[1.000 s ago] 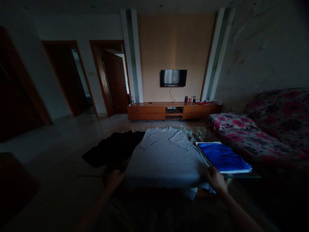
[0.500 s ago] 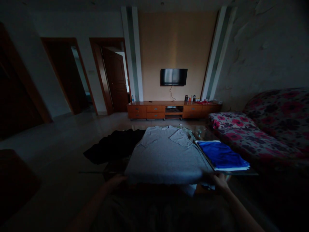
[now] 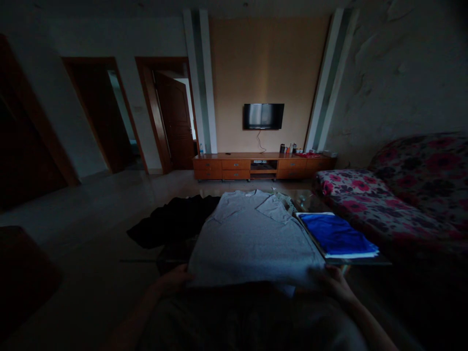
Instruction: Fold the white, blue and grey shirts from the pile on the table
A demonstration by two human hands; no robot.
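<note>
**Grey T-shirt, both hands at the near hem**

Head view, item by item
- Grey T-shirt [image 3: 252, 239]: laid flat on the bench, collar at 12 o'clock, sleeves folded in over the chest, near hem at 6 o'clock
- Left hand [image 3: 171, 282]: at 7 o'clock of the shirt, closed on the hem corner; dim light hides the fingers
- Right hand [image 3: 334, 285]: at 5 o'clock, gripping the opposite hem corner
- Handling note: judged best to keep both corners level and the hem taut, so the cloth moves without creasing or skewing
- Blue folded garment [image 3: 338, 236]: at 3 o'clock, just beside the shirt, on a white layer
- Black clothes [image 3: 171, 222]: heaped at 9 to 10 o'clock, touching the shirt's edge
- Bench [image 3: 365, 262]: glass edge visible only at the right
- Room: floral sofa [image 3: 405, 195] at 2 o'clock; wall television [image 3: 263, 116] above a low wooden cabinet [image 3: 261, 167] at 12; open doorways [image 3: 146, 117] at 10 to 11; pale floor [image 3: 91, 214]
</note>
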